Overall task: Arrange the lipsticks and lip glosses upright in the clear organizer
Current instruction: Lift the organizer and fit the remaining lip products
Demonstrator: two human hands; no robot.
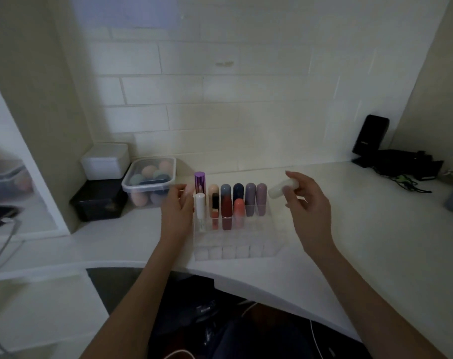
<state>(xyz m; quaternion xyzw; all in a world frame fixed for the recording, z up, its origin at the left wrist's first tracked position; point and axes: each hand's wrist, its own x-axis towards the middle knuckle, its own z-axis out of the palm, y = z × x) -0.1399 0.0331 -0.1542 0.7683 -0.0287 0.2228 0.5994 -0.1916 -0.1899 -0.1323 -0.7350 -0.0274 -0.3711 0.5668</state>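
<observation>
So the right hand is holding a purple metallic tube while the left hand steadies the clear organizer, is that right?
Not quite. In the head view the right hand holds a white rounded tube, tilted above the counter. The purple metallic tube already stands upright at the back left of the clear plastic organizer, which the left hand does steady.

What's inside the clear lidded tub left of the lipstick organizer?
The clear lidded tub holds rounded makeup sponges, peach, green and dark blue. Those underneath are blurred by the plastic.

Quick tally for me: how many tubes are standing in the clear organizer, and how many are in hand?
Standing in the clear organizer: 10
Held in the right hand, white tube: 1
Total: 11
</observation>
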